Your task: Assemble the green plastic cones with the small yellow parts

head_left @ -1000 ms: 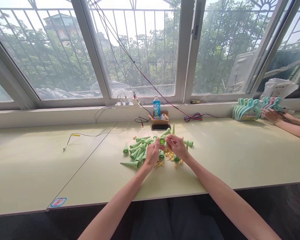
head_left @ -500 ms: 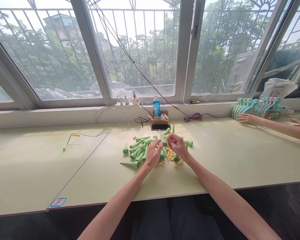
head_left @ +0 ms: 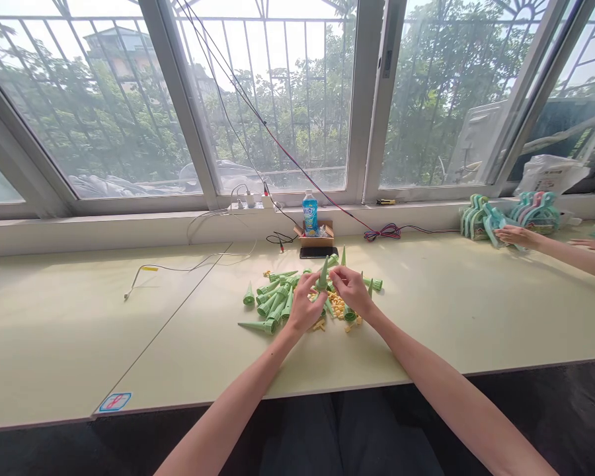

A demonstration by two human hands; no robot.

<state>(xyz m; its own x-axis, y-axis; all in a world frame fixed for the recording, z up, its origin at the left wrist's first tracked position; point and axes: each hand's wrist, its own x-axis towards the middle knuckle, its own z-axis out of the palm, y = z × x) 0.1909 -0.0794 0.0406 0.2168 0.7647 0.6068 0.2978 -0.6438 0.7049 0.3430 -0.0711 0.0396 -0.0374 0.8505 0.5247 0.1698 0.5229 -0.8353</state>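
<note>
A pile of green plastic cone spikes (head_left: 272, 299) lies on the pale table (head_left: 451, 317), beside a scatter of small yellow pieces (head_left: 338, 308). Both my hands meet just above the pile. My left hand (head_left: 303, 305) pinches one green cone spike (head_left: 322, 275), which points upward. My right hand (head_left: 350, 289) has its fingers closed at the base of that same spike; whether a small piece sits between them is hidden.
A blue-labelled bottle (head_left: 310, 213), a small cardboard box (head_left: 318, 233) and a dark phone (head_left: 318, 252) stand behind the pile. Cables (head_left: 188, 264) trail across the table's left. At far right another person's hand (head_left: 514, 235) touches a row of teal hangers (head_left: 480, 218).
The green spike in my hands has turned from lying slanted to pointing tip-up. The other person's hand at the right has shifted along the hangers.
</note>
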